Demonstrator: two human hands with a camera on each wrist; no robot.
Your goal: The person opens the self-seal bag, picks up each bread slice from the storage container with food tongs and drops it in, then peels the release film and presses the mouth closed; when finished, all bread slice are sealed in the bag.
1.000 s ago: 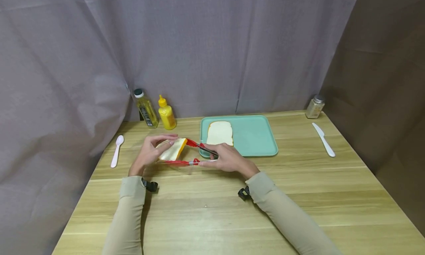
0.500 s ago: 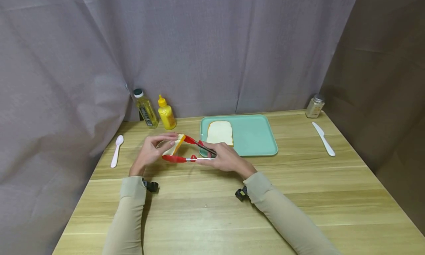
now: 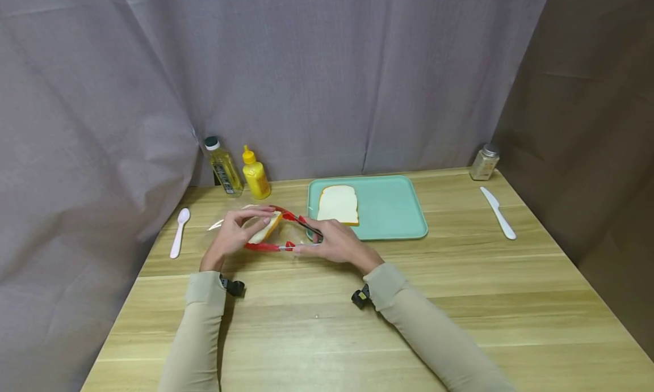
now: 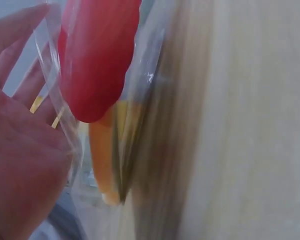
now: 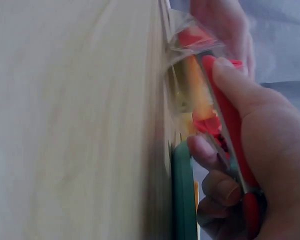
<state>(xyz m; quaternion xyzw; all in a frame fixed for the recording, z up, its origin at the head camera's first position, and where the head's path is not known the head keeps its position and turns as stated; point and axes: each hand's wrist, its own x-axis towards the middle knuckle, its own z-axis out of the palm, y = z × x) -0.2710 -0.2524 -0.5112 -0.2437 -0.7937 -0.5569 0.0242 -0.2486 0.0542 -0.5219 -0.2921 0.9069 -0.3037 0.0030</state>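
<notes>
My right hand grips red tongs, whose two arms stand spread apart. A bread slice with an orange-brown crust lies tilted between the tong heads. Around the slice and the heads is a clear plastic bag, its far end showing as a glint left of the hand. My left hand holds the bag, fingers over the top and thumb on the near side. Up close in the left wrist view, one red tong head sits beside the crust. The right wrist view shows fingers wrapped round the tong handle.
A green tray bearing another bread slice lies behind the right hand. An oil bottle and a yellow squeeze bottle stand at back left. A white spoon lies left; a white knife and a shaker are right.
My right hand has shifted a little left, pushing the tongs deeper along the slice. The slice tilts more steeply, and the bag's far end now shows left of the left hand, which barely moved.
</notes>
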